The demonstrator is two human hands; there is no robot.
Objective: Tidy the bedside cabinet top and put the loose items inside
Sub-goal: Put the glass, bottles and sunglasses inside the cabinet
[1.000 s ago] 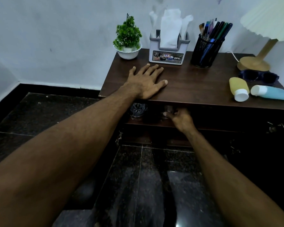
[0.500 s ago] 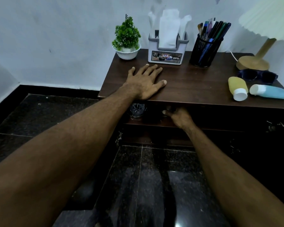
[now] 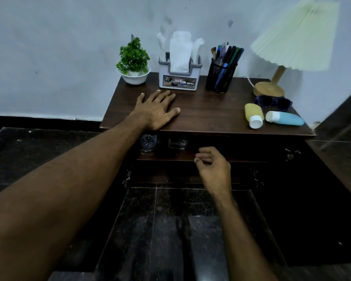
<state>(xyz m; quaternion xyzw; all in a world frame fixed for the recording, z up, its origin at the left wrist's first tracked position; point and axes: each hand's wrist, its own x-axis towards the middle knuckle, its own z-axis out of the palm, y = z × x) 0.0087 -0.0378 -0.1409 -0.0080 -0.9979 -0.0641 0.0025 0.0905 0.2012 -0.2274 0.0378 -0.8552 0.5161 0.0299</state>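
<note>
Bedside cabinet top [image 3: 211, 112] carries the loose items at its right end: yellow bottle [image 3: 253, 115], blue tube [image 3: 285, 118] just beside it, sunglasses [image 3: 272, 101] behind. The left hand [image 3: 156, 110] lies flat on the top, fingers straight. The right hand [image 3: 213, 167] hangs empty, loosely curled, before the open shelf [image 3: 164, 156]. Seemingly between items; next calls for reaching right to grip one

L hand [image 3: 157, 111] flat; R hand [image 3: 213, 169] fingers loosely curled.

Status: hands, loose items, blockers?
Left hand flat on cabinet top, right hand empty below it. Yellow bottle, blue tube, sunglasses lie on top. Nothing blocks them.
</note>
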